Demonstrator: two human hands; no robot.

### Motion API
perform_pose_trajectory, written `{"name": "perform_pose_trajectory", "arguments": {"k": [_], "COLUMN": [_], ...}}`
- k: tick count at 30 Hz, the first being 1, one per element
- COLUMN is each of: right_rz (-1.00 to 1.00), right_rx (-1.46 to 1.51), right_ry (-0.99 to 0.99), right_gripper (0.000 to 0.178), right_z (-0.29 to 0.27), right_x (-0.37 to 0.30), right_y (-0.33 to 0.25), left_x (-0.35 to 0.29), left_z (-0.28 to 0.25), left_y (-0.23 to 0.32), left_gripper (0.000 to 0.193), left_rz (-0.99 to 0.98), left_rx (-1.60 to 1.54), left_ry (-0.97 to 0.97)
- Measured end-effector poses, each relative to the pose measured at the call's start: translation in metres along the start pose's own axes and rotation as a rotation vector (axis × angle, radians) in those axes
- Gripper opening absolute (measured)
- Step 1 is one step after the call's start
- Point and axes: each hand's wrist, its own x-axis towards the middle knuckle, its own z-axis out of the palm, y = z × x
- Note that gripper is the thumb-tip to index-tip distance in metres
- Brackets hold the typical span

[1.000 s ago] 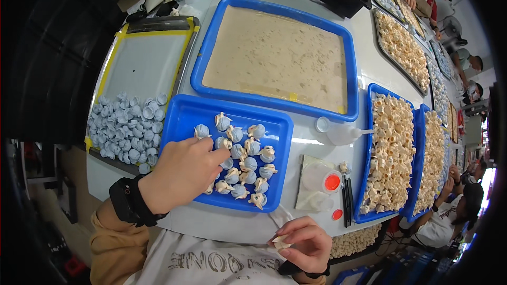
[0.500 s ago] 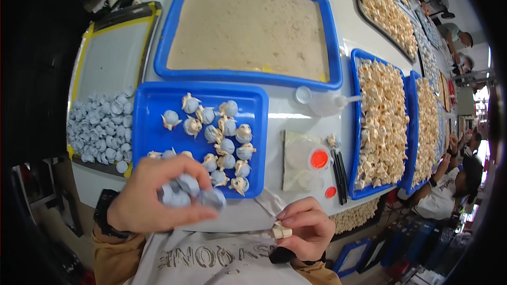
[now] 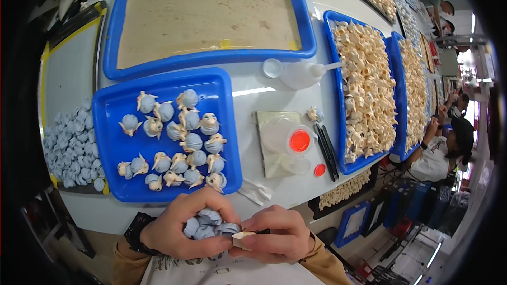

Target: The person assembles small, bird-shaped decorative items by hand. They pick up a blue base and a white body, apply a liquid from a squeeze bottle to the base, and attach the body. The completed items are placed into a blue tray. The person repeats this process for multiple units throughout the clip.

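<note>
In front of my chest my two hands meet. My left hand [image 3: 171, 235] is curled around several pale blue-grey shell-like hair pieces [image 3: 203, 223], one of them pinched toward the right hand. Fingers and thumb of my right hand [image 3: 282, 235] grip a small cream doll-head part [image 3: 242, 240], held against that hair piece; whether they are joined is hidden. Something dark shows behind the right fingers, too covered to name. Just beyond my hands is a blue tray [image 3: 113, 150] with several small doll heads [image 3: 193, 142], cream faces with blue-grey hair.
Loose hair pieces [image 3: 74, 150] lie piled on a yellow-edged board at left. A large blue tray [image 3: 311, 42] lined with tan sheet stands behind. Nearer right are a squeeze bottle [image 3: 301, 75], a red-topped jar [image 3: 277, 134] and black pens [image 3: 327, 150]. Trays of cream parts [image 3: 364, 89] stand farther right.
My left hand has moved right and down with the hair pieces, meeting the right hand. My view has shifted, so the trays sit farther left and more of the small doll heads shows.
</note>
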Motion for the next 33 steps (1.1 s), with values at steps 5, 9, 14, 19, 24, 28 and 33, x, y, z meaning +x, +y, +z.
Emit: {"name": "perform_pose_trajectory", "arguments": {"k": [5,9,14,19,24,28,33], "right_rz": [-0.107,-0.068,-0.065,0.237,0.411,0.4,0.317], "right_rx": [-0.078,-0.119,-0.101,-0.162,-0.211,-0.351,-0.599], "right_ry": [-0.031,-0.113,-0.22,0.669,0.5,0.431,0.296], "right_gripper": [0.038,0.041,0.03,0.026,0.027,0.029,0.03], "right_z": [0.002,-0.002,-0.022,-0.051,-0.074,-0.072,-0.068], "right_x": [0.001,0.006,0.001,-0.026,-0.047,-0.048,-0.034], "right_y": [0.004,0.003,0.008,0.006,0.03,0.033,0.034], "left_x": [-0.003,-0.003,0.002,-0.002,-0.002,-0.001,0.001], "left_z": [-0.002,-0.002,0.001,0.001,0.0,0.001,0.001], "left_y": [0.004,0.004,0.009,0.0,-0.005,-0.005,-0.004], "left_gripper": [0.018,0.021,0.024,0.035,0.04,0.041,0.041], "left_rz": [-0.047,-0.035,-0.087,-0.042,0.047,0.063,0.089], "left_rx": [-0.051,0.013,0.03,-0.131,-0.151,-0.205,-0.233], "left_ry": [0.051,0.092,0.136,0.166,0.176,0.191,0.209]}}
